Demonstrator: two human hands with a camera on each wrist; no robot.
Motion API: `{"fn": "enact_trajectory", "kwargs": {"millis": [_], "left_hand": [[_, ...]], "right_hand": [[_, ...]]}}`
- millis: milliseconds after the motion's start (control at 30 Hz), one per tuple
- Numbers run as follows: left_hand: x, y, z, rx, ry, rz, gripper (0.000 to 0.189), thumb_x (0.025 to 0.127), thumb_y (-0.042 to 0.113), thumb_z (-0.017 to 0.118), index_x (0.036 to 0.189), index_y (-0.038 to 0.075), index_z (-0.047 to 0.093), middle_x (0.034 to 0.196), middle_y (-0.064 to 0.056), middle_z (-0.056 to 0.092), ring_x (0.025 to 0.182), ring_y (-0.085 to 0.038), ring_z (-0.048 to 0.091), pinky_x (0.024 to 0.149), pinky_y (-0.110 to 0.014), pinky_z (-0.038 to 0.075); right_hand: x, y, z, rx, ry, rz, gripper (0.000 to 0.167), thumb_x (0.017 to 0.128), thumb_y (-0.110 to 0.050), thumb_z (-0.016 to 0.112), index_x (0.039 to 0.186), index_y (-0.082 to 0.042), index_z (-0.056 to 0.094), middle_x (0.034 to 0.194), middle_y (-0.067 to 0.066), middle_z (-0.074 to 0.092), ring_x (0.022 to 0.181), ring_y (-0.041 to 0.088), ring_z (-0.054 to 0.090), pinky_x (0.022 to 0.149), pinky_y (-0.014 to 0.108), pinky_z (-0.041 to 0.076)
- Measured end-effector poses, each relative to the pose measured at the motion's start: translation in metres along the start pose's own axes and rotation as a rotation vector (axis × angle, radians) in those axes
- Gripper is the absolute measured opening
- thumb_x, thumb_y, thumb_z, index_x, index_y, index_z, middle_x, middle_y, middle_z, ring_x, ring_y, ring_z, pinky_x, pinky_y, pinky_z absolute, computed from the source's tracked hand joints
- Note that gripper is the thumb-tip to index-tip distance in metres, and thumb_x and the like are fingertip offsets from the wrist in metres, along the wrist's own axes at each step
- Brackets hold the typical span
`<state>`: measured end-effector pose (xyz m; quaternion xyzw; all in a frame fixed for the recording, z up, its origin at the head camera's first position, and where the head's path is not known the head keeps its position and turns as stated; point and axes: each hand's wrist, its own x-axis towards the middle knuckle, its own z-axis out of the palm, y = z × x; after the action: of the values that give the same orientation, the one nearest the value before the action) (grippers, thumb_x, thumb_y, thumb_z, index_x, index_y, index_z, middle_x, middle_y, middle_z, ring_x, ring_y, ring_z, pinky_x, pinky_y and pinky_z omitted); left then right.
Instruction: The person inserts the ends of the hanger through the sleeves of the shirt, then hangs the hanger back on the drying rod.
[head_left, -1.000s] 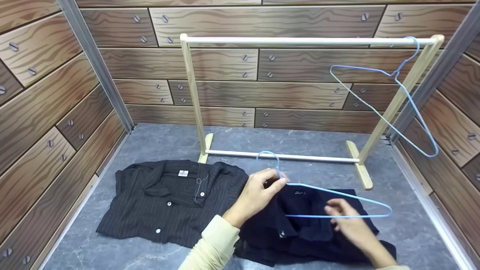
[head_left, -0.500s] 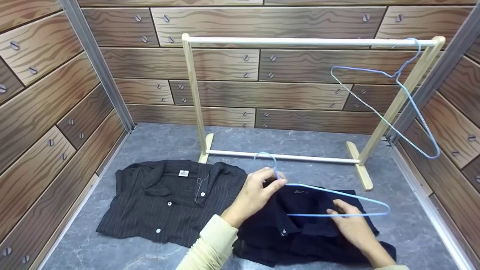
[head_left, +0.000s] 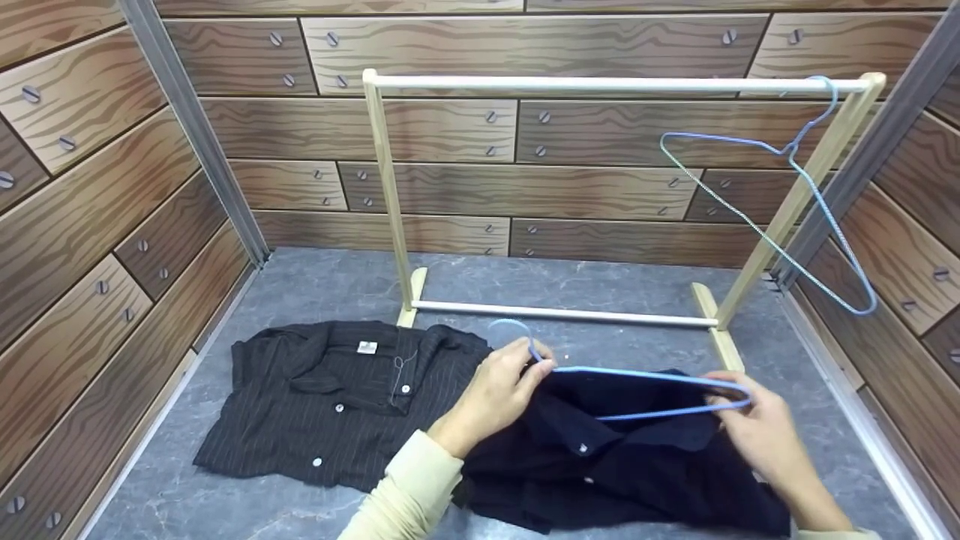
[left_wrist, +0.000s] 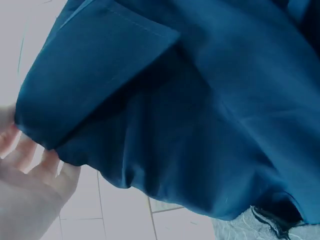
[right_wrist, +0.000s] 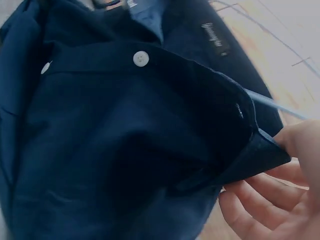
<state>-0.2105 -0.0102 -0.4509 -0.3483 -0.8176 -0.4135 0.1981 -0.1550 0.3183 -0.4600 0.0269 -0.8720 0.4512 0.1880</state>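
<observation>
In the head view my left hand (head_left: pixel 499 386) pinches a blue clothes hanger (head_left: pixel 637 372) just below its hook. The left wrist view shows that hand's fingers (left_wrist: pixel 46 167) along the edge of dark cloth. A navy shirt (head_left: pixel 622 480) with white buttons lies under the hanger, whose lower bar is partly hidden at the shirt's neck opening. My right hand (head_left: pixel 765 427) is at the hanger's right end. In the right wrist view its thumb and fingers pinch a corner of the navy shirt (right_wrist: pixel 115 115), with the hanger bar (right_wrist: pixel 280 106) passing behind the cloth.
A dark pinstriped shirt (head_left: pixel 300 427) lies on the grey floor (head_left: pixel 187 510) to the left. Behind stands a wooden rack (head_left: pixel 390 195) with a white top rail (head_left: pixel 600 84). Another blue hanger (head_left: pixel 765 232) hangs at its right end. Wood-patterned walls (head_left: pixel 600 45) enclose the space.
My right hand has moved right and up to the hanger's end and taken hold of the navy shirt. The hanger has shifted left with my left hand, and the shirt's opening has spread.
</observation>
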Motion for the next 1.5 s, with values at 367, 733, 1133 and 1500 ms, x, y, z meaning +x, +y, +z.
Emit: {"fn": "enact_trajectory", "kwargs": {"millis": [367, 733, 1133, 1500], "left_hand": [[-0.008, 0.006, -0.005, 0.129, 0.016, 0.054, 0.010, 0.099, 0.020, 0.059, 0.099, 0.013, 0.066, 0.094, 0.002, 0.068, 0.092, -0.010, 0.067, 0.083, -0.023, 0.053], [-0.012, 0.010, -0.003, 0.359, -0.010, 0.165, 0.010, 0.101, 0.020, 0.056, 0.100, 0.010, 0.059, 0.100, 0.003, 0.069, 0.092, -0.010, 0.069, 0.080, -0.020, 0.055], [-0.010, 0.019, -0.004, 0.357, -0.157, 0.274, 0.013, 0.104, 0.018, 0.049, 0.108, 0.009, 0.056, 0.104, 0.001, 0.064, 0.098, -0.012, 0.064, 0.088, -0.022, 0.052], [-0.005, 0.015, -0.009, 0.234, -0.197, 0.292, 0.017, 0.106, 0.018, 0.044, 0.113, 0.007, 0.055, 0.108, 0.000, 0.063, 0.102, -0.011, 0.063, 0.094, -0.018, 0.049]], "right_hand": [[0.004, -0.013, -0.026, 0.032, -0.080, -0.195, 0.029, 0.087, 0.013, 0.063, 0.113, 0.001, 0.067, 0.107, -0.008, 0.074, 0.100, -0.008, 0.065, 0.081, 0.007, 0.050], [0.009, -0.016, -0.051, 0.056, -0.224, -0.174, 0.029, 0.089, 0.009, 0.064, 0.116, 0.002, 0.066, 0.109, -0.008, 0.073, 0.098, -0.002, 0.068, 0.080, 0.013, 0.053], [0.026, -0.007, -0.076, 0.030, -0.405, -0.051, 0.025, 0.092, -0.005, 0.066, 0.117, 0.000, 0.068, 0.109, -0.009, 0.073, 0.100, -0.005, 0.063, 0.079, 0.015, 0.050], [0.029, 0.015, -0.081, 0.637, -0.771, 0.080, 0.037, 0.103, 0.005, 0.034, 0.139, 0.008, 0.043, 0.134, 0.001, 0.060, 0.119, 0.008, 0.059, 0.095, 0.025, 0.052]]}}
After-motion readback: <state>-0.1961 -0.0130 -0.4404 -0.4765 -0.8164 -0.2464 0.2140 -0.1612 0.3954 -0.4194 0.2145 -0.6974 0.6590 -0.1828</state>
